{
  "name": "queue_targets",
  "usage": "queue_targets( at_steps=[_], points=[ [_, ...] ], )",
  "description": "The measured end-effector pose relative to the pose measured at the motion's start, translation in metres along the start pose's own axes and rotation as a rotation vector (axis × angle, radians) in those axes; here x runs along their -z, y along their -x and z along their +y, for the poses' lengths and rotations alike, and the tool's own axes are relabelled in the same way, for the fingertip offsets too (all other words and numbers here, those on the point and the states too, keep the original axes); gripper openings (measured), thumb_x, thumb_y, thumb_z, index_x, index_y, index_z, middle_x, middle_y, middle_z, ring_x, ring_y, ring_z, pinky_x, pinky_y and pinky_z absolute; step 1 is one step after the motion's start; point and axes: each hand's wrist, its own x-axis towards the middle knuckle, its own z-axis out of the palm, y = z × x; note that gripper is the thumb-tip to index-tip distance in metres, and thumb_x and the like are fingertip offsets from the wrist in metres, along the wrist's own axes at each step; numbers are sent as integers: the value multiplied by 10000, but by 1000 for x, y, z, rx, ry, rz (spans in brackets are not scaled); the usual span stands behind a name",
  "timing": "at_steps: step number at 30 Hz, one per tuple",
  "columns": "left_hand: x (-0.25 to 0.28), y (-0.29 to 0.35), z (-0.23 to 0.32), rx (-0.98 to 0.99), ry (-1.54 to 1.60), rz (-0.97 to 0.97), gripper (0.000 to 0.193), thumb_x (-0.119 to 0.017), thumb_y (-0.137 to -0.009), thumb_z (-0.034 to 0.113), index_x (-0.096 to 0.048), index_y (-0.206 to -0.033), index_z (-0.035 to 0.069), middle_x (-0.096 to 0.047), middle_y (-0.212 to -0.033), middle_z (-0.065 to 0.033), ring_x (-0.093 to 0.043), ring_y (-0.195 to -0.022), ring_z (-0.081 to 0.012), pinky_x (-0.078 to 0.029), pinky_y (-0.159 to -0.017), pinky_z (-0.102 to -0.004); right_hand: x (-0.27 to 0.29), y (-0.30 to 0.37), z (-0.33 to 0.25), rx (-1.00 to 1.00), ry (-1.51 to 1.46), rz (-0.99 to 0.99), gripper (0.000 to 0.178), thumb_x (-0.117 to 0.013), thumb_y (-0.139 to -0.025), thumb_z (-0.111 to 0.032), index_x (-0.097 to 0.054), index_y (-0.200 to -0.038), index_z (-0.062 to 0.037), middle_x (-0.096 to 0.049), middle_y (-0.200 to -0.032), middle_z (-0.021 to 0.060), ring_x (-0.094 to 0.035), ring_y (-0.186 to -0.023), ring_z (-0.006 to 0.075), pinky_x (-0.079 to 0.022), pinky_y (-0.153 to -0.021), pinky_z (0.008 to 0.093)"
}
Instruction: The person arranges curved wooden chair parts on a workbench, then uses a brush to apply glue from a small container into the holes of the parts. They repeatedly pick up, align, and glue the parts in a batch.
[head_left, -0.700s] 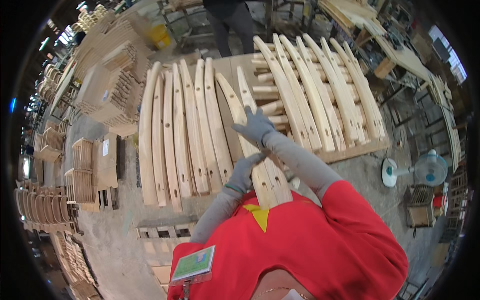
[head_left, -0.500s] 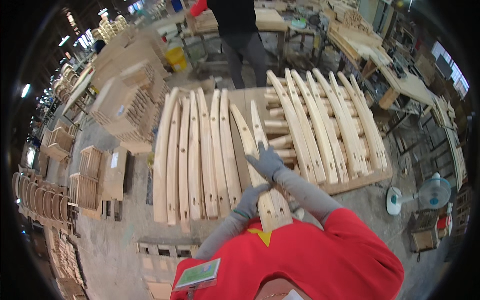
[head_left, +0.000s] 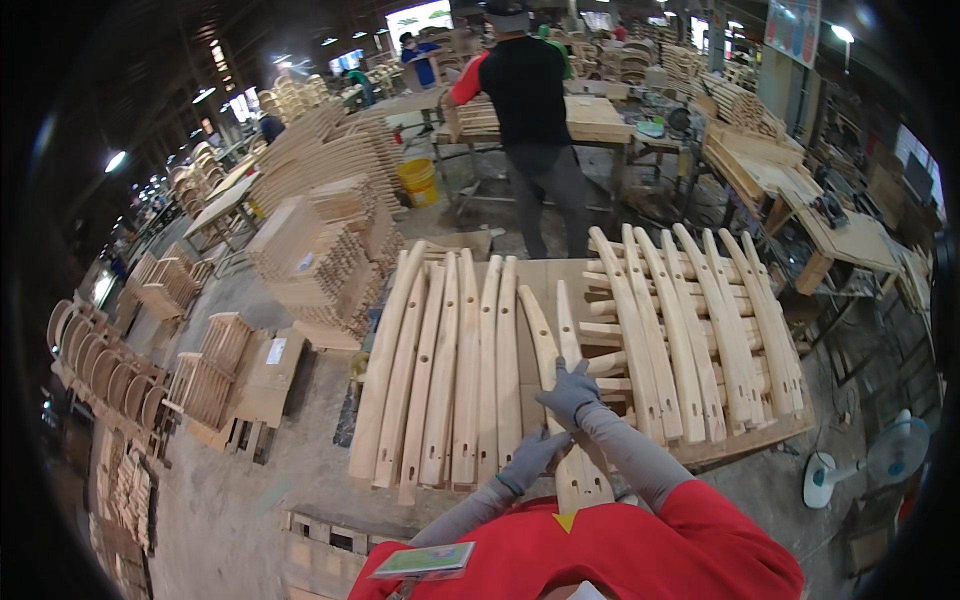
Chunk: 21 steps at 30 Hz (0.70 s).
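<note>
Two curved wooden chair legs (head_left: 541,325) lie side by side before me, their lower ends close to my red shirt. My left hand (head_left: 532,458), in a grey glove, closes around their near part from the left side. Further up, my right hand (head_left: 572,391), also gloved in grey, is wrapped over the pair from above, its thumb toward the left. Left of them lies a row of similar legs (head_left: 425,365) with drilled holes and slots. On the right, more legs (head_left: 690,345) rest across a layer of crosswise pieces (head_left: 603,334).
A person in black and red (head_left: 530,95) stands at a bench beyond the table. Stacked wooden parts (head_left: 320,250) and a yellow bucket (head_left: 418,184) are at the left. A fan (head_left: 818,480) stands at the right, and a pallet (head_left: 335,535) lies at the lower left.
My view has tilted upward, so the table sits lower in the picture and more of the workshop shows. Both hands stay on the same pair of chair legs.
</note>
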Motion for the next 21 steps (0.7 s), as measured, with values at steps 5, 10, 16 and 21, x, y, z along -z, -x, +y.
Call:
queue_targets(
  at_steps=[5, 10, 16, 21],
  points=[
    [68, -10, 32, -595, -810, 562, 703, -591, -835, 424, -376, -1307, -50, -458, -1290, -242, -479, -1166, -354, -394, -967, -401, 2, -1, -1, -32, 13, -13, 991, -634, -681, -535, -173, -1461, -134, -65, -1439, 364, -364, -1223, 515, -356, -1018, 423],
    [116, -39, 24, -294, -1220, 501, 771, -481, -856, 506, -304, -1377, -34, -277, -1437, -243, -230, -1357, -355, -207, -1109, -380, 3, 6, -16, -3, -44, -40, 972, -645, -691, -527, -189, -1459, -144, -55, -1448, 351, -321, -1258, 508, -326, -1042, 429],
    [92, -44, 26, -243, -1430, 508, 692, -426, -866, 518, -365, -1384, 63, -140, -1495, -217, -117, -1378, -411, -91, -1118, -498, 0, 8, -8, -5, -26, -6, 963, -654, -684, -516, -211, -1455, -144, -105, -1443, 351, -297, -1279, 500, -324, -1050, 422],
    [92, -37, 35, -227, -1408, 504, 647, -449, -854, 504, -430, -1346, 85, -149, -1500, -193, -139, -1374, -405, -127, -1110, -498, -8, 0, -4, -3, 33, 47, 985, -653, -672, -533, -203, -1456, -139, -121, -1422, 383, -380, -1226, 505, -405, -968, 451]
  ],
)
